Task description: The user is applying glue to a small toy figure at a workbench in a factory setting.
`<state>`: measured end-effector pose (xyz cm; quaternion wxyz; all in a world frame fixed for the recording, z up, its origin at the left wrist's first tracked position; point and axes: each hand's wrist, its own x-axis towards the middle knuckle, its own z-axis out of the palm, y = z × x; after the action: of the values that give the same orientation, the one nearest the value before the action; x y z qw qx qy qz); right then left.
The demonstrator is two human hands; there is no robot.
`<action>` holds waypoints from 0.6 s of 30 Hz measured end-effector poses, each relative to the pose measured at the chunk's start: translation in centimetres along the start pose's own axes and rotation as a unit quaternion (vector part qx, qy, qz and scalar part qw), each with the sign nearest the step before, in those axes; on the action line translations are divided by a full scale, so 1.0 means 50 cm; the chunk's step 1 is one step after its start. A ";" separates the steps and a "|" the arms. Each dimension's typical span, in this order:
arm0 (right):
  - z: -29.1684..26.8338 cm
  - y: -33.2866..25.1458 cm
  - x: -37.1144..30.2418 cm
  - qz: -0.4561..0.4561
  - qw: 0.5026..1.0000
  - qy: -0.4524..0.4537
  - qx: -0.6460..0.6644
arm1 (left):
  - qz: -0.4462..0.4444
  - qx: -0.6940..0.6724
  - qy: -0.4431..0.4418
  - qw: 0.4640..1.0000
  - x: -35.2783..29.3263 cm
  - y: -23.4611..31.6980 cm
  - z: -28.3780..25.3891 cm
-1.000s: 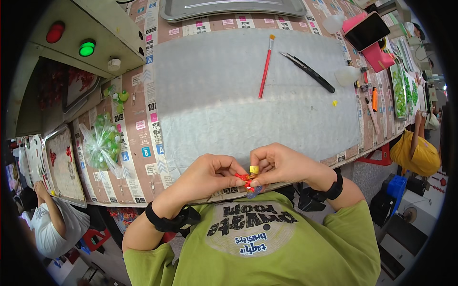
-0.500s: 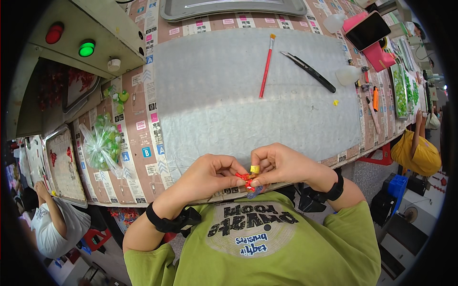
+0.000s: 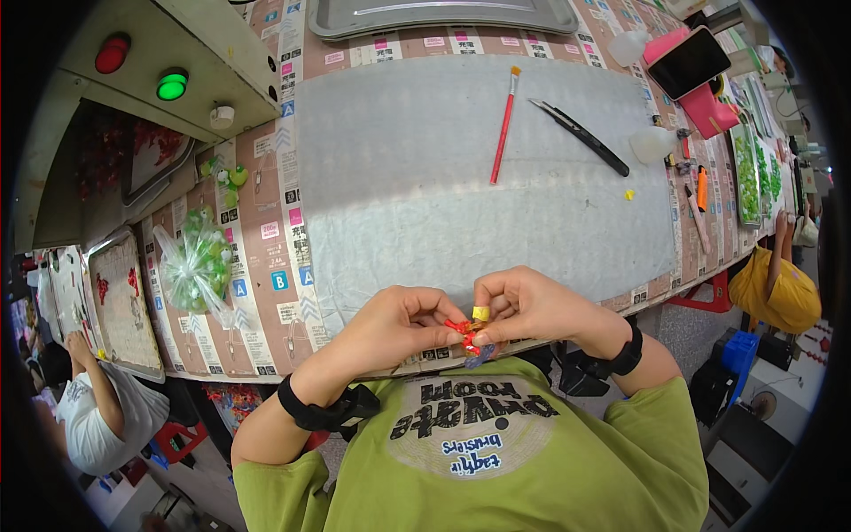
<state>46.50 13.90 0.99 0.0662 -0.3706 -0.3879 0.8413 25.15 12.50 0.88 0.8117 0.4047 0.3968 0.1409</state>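
Close to my body at the table's front edge, my left hand [image 3: 403, 326] and my right hand [image 3: 527, 306] pinch a small red figure-like piece [image 3: 467, 336] between thumbs and fingertips. Some orange-brown and a purple-blue part show on it, the purple part hanging lowest; my fingers hide much of the rest. A small yellow wrap or piece [image 3: 480, 313] sits at a curled finger of my right hand. Beyond my hands lie a red-handled brush [image 3: 503, 133] and black tweezers [image 3: 581, 137] on a grey cloth [image 3: 399, 160].
A metal tray [image 3: 443, 31] lies at the back. At left stand a cabinet [image 3: 199, 53] with red and green lights and a clear bag of green pieces [image 3: 195, 264]. To the right are a phone [image 3: 690, 64] on a pink stand, plastic bottles [image 3: 653, 144] and an orange marker [image 3: 702, 189]. Co-workers sit on both sides.
The whole view has shifted slightly, so things appear a little further right. Both hands keep the same pinch on the red piece.
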 end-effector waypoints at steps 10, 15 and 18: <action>0.000 0.000 0.000 -0.004 1.000 -0.001 0.013 | -0.001 -0.003 0.005 1.000 0.001 0.000 0.001; 0.001 -0.001 -0.001 0.001 1.000 0.001 0.017 | -0.003 -0.004 0.000 1.000 0.002 -0.001 -0.001; 0.003 -0.002 -0.001 0.003 1.000 0.004 0.017 | -0.002 -0.004 -0.002 1.000 0.002 -0.002 -0.002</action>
<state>46.44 13.88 1.16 0.0713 -0.3739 -0.3719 0.8466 25.12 12.57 0.70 0.8142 0.4011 0.3959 0.1397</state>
